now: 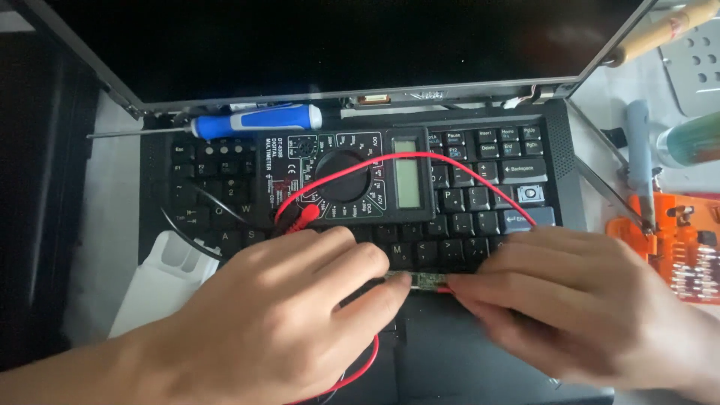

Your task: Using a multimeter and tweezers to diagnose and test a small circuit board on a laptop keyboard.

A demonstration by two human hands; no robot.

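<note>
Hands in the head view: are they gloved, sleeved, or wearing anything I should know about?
Both are bare. The left hand and right hand show no gloves, rings or watch, and no sleeve shows on either forearm within the frame. Fingernails are short and unpainted.

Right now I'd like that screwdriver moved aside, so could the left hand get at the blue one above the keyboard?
Probably yes: the blue screwdriver lies uncovered ahead of the left hand, though that hand is busy on the small board.

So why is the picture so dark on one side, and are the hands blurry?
In the head view, the left side is in deep shadow, while daylight brightens the right by the orange tool case; the right hand looks slightly smeared, the left hand sharper, and the multimeter in clear focus.
</note>
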